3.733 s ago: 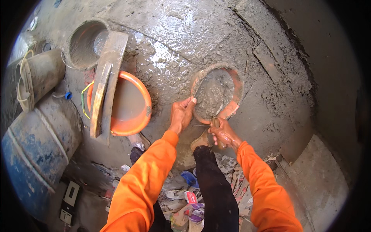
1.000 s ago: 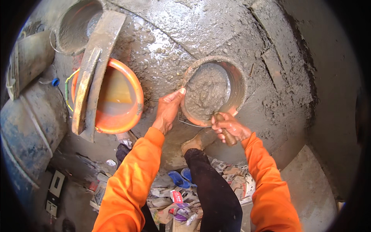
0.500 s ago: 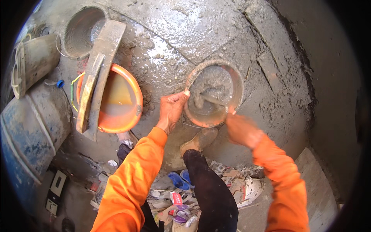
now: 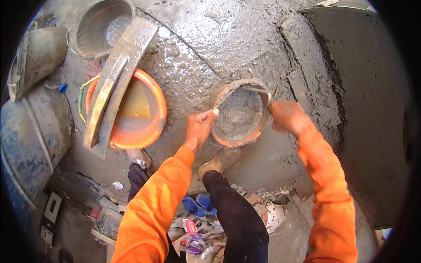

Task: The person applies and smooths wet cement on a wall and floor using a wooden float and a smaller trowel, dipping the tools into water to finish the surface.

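Observation:
My left hand (image 4: pixel 201 127) grips the left rim of a cement-caked orange bucket (image 4: pixel 239 142) holding wet grey mortar (image 4: pixel 234 114). My right hand (image 4: pixel 287 116), smeared by motion, holds a tool with a metal shank (image 4: pixel 256 89) reaching over the far right rim of that bucket; its blade is hard to make out. To the left stands an orange tub (image 4: pixel 159 107) of murky water, with a muddy plastering board (image 4: pixel 131 44) and its wooden handle lying across it. My bare feet (image 4: pixel 212 166) are just below the buckets, on the muddy floor.
A mud-coated bucket (image 4: pixel 85 26) stands at the back left, beside a lying bucket (image 4: pixel 44 57) and a large blue drum (image 4: pixel 24 136). Blue slippers (image 4: pixel 199 204), debris and a white cracked helmet-like object (image 4: pixel 272 215) lie below. A plastered grey surface (image 4: pixel 364 109) edges the right side.
My right hand has moved up and to the right, swinging the tool from the near rim to the far right of the bucket. My left hand stays on the rim.

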`<state>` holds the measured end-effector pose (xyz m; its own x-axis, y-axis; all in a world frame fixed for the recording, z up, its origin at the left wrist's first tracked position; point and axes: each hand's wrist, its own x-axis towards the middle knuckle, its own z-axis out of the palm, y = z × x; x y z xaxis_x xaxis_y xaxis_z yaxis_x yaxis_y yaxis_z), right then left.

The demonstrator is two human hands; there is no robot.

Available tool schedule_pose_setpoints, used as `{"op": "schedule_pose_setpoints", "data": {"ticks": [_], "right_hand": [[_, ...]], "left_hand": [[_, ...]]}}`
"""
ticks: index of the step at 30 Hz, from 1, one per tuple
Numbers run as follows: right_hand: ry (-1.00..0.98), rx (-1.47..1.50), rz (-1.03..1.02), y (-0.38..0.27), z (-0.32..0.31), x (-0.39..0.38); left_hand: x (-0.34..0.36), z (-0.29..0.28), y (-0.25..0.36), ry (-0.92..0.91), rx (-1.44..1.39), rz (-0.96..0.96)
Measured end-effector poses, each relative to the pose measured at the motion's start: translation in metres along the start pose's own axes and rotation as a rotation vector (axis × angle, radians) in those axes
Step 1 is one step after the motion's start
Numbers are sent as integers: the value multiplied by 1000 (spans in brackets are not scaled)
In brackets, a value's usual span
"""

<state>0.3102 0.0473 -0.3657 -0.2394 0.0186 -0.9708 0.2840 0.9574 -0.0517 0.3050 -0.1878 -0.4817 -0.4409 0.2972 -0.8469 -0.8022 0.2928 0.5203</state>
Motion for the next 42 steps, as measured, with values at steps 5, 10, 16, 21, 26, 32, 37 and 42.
{"op": "schedule_pose_setpoints", "data": {"ticks": [5, 10, 16, 21, 26, 32, 37, 42], "right_hand": [[-197, 136, 76, 0, 43, 11], [-190, 302, 161, -1, -1, -5], [-500, 1442, 149, 37, 109, 33], [-639, 2241, -221, -1, 185, 44], [-683, 2823, -763, -52, 206, 60], [-123, 2008, -231, -27, 148, 28], [-19, 426, -42, -17, 92, 11], [156, 134, -66, 26, 60, 1]], "left_hand": [[8, 15, -7, -42, -5, -8], [-3, -10, -10, 36, -52, 31], [1, 4, 1, -23, -114, -34], [2, 6, -1, -36, -103, -40], [0, 5, -2, -27, -46, -58], [1, 7, 5, -11, 18, 16], [7, 27, 21, -39, 128, 83], [5, 14, 28, -14, 195, 134]]}}
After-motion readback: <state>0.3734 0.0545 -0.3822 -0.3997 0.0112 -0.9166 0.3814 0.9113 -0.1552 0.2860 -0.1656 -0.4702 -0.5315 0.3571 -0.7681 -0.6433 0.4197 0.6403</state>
